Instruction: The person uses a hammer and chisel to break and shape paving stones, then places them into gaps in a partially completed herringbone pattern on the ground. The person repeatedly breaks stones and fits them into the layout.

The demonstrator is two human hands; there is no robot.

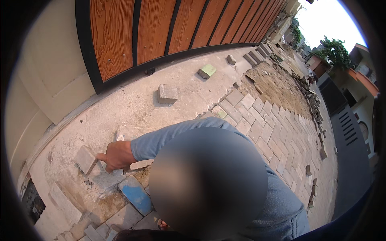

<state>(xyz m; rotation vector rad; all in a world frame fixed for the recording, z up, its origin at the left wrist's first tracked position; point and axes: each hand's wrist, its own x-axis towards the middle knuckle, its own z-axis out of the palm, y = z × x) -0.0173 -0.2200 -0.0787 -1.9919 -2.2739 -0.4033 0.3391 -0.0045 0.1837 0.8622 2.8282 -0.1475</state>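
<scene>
My right arm (pixel 177 132), in a blue-grey sleeve, bends across from the lower right toward the left. At its end my right hand (pixel 117 156) is closed, low over the ground, with its fingers at the right corner of a tilted grey paving block (pixel 85 159). Whether it bears the block's weight I cannot tell. Just below the hand lies a flat grey block (pixel 106 178), and beside it a block with blue paint (pixel 136 197). My left hand is not in view. A round blurred patch hides the area inside the bend of my arm.
Loose blocks, one grey (pixel 167 94) and one greenish (pixel 207 71), lie before a wooden-slat gate (pixel 157 32). Laid herringbone paving (pixel 261 124) spreads to the right, meeting bare sand (pixel 277 86). A broken hole (pixel 33 201) opens at the lower left.
</scene>
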